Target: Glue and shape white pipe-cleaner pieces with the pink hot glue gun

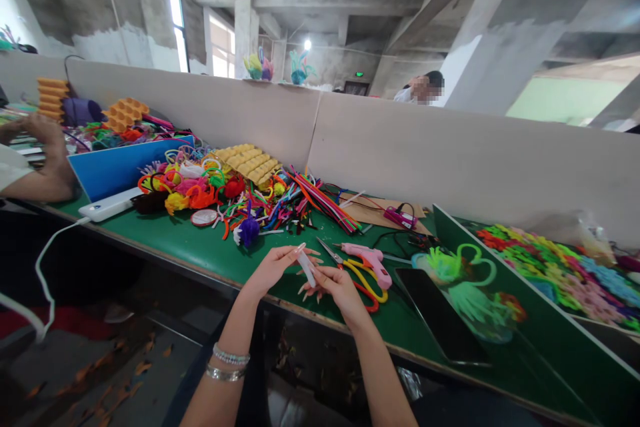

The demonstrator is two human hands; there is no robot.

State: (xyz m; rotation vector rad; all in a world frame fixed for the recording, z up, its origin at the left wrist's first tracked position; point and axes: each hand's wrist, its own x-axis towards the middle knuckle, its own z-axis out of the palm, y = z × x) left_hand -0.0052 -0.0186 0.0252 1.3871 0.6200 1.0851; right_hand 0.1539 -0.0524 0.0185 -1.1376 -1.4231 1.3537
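Between my two hands, above the front edge of the green table (197, 250), is a short, pale white strip (306, 265); its exact kind is too small to make out. My left hand (276, 268) pinches its upper end. The lower end sits in the closed fingers of my right hand (336, 285). Just beyond my hands lie scissors (367, 275) with yellow and red handles, their blades partly apart. A pink glue gun (371, 260) rests against them. Left of these is a purple fuzzy piece (249, 230).
A heap of colourful pipe cleaners (200, 180) spreads along the back left, with a yellow egg-crate sheet (253, 161) on top. To the right are a black phone (440, 313) and a green divider board (530, 300). Another person's arm (47, 160) is at far left, beyond a blue board (130, 167).
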